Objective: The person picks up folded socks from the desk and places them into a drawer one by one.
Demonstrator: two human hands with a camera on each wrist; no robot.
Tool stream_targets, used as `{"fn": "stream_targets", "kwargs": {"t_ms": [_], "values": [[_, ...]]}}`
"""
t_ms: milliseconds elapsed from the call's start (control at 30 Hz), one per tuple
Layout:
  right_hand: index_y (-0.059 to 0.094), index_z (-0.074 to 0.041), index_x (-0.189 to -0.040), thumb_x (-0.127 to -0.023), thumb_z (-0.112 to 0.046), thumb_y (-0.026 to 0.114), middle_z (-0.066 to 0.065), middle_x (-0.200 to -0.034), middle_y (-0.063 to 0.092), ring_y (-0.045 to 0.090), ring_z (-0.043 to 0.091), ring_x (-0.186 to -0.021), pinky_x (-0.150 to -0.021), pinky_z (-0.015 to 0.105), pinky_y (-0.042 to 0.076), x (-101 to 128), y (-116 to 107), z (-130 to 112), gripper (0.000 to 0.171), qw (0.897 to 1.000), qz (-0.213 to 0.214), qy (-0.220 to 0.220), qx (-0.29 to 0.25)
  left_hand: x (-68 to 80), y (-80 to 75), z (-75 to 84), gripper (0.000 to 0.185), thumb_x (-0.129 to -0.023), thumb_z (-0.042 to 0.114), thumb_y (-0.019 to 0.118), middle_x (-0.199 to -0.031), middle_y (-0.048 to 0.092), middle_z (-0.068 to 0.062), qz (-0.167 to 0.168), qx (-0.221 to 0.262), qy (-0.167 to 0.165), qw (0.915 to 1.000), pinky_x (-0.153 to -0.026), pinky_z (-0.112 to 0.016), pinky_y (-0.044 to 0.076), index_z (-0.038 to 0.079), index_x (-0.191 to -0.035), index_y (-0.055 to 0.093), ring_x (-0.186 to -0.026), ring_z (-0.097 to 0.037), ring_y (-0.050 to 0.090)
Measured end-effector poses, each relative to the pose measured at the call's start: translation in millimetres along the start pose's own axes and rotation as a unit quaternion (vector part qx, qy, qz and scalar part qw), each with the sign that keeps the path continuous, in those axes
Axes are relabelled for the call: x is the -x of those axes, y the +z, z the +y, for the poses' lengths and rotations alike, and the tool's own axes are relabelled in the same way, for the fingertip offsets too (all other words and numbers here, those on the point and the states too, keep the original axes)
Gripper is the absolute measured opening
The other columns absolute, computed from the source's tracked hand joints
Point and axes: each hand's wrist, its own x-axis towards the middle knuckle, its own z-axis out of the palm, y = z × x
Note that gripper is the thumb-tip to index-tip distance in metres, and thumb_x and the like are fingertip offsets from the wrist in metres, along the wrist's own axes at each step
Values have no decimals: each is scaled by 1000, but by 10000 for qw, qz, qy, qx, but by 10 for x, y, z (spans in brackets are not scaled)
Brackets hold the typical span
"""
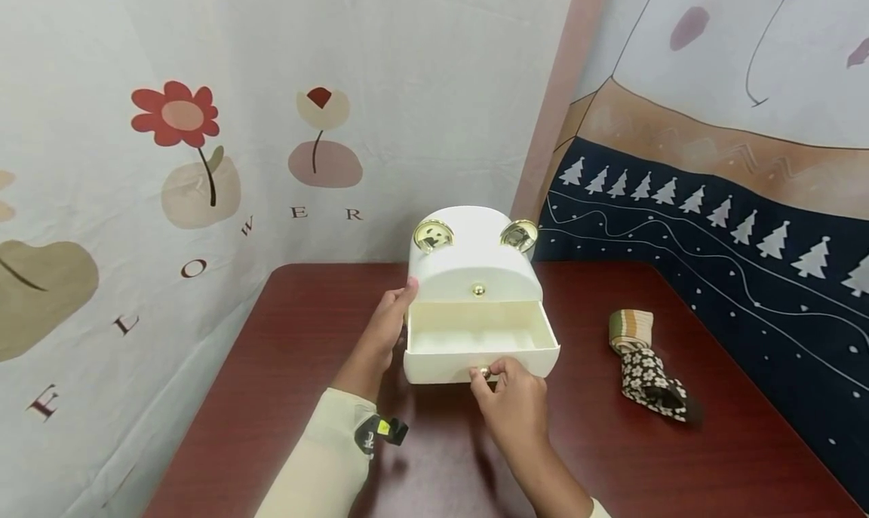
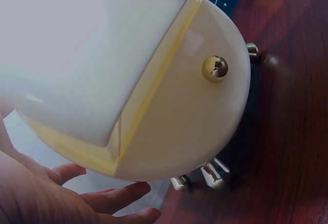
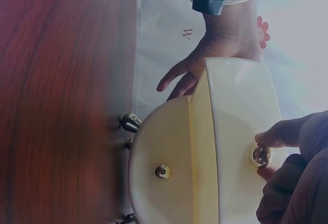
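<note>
A white, round-topped drawer box (image 1: pixel 470 258) with two gold ear-like rounds stands on the table. Its middle drawer (image 1: pixel 434 366) is pulled out, and the bare inside shows in the head view. My right hand (image 1: pixel 519 409) pinches the gold knob (image 3: pixel 259 155) on that drawer's front between thumb and fingertip. Along the box's left side lies my left hand (image 1: pixel 383 322), thumb against the wall and fingers extended. Below the drawer, a half-round bottom drawer front (image 3: pixel 154 157) with its own gold knob (image 2: pixel 214 68) sits flush above metal feet (image 2: pixel 215 172).
To the right on the reddish-brown table (image 1: pixel 577 427) lies a bundle of patterned socks (image 1: pixel 648 367), striped at one end and black with white flowers at the other. Printed cloths (image 1: pixel 407 88) hang behind and beside the table.
</note>
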Motion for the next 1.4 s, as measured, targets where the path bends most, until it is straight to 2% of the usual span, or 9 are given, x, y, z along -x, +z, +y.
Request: {"fn": "stream_targets", "kwargs": {"t_ms": [133,367,667,900,1067,1233,1400], "values": [[74,-2,-84,-85,-10,90,-10,-50,38,29,-5,-49,-45,19,31,27,-15,21,17,9998,123,-137,-89,15,-1,14,82,-109,71,46,-153,48,-23,-8,-7,-29,10000,-115,-72,29,6,-160,37,-142,-39,43],[74,-4,-82,-82,-6,89,-14,-49,35,25,-11,-47,-42,16,28,90,-39,63,15,9987,316,-334,-198,22,1,25,80,-111,68,45,-157,46,-23,-15,52,53,10000,-118,-75,28,5,-159,38,-147,-41,40],[74,-4,-82,-78,-5,88,-9,-45,40,20,-15,-52,-42,12,28,151,20,114,15,9905,835,-1097,-18,16,-2,6,81,-110,70,45,-156,46,-22,-24,17,56,10000,-118,-75,29,6,-159,38,-146,-40,40],[71,-1,-80,-75,0,88,-10,-45,37,18,-16,-50,-39,10,25,201,17,117,18,9870,910,-1323,-61,22,-9,11,82,-110,71,44,-157,43,-23,-29,-13,84,10000,-120,-78,28,6,-160,36,-151,-43,37],[74,0,-83,-75,-1,90,-9,-45,40,18,-16,-52,-40,9,24,223,6,135,18,9839,1007,-1475,-86,23,5,13,80,-111,69,43,-155,45,-23,-26,50,125,9999,-120,-79,27,5,-159,37,-149,-43,39],[74,-4,-83,-74,-3,95,-10,-47,36,16,-16,-54,-41,9,22,242,-12,189,23,9811,1107,-1571,-239,16,16,2,78,-112,67,44,-153,47,-23,-12,101,142,9998,-119,-77,28,4,-158,39,-144,-40,42],[69,-7,-81,-74,-8,97,-11,-50,31,17,-14,-56,-44,12,31,241,-52,255,29,9783,1262,-1555,-526,6,10,-9,78,-111,67,44,-152,47,-22,-37,96,190,9998,-118,-77,28,5,-158,39,-143,-40,42]]}}
